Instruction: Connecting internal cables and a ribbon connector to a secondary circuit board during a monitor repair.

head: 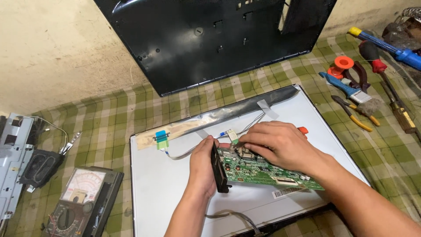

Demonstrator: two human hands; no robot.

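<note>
A green circuit board [258, 171] lies on the white back of a flat display panel [166, 184]. My left hand [202, 164] grips the board's left end, where a black connector block [219, 169] stands. My right hand [280, 142] rests over the board's top edge, fingertips pinching at a small connector [232, 137] with thin wires and a flat ribbon cable [184, 153] leading away. A silver foil strip [228, 113] runs along the panel's top edge, with a blue and green tab [162, 139] on it.
A black monitor back cover [210, 39] leans on the wall. An analog multimeter [81, 199], a speaker [39, 166] and a metal bracket [11, 153] lie left. Screwdrivers [386, 46], pliers [355, 114], a brush [351, 90] and a soldering iron [397, 103] lie right on the checked cloth [109, 118].
</note>
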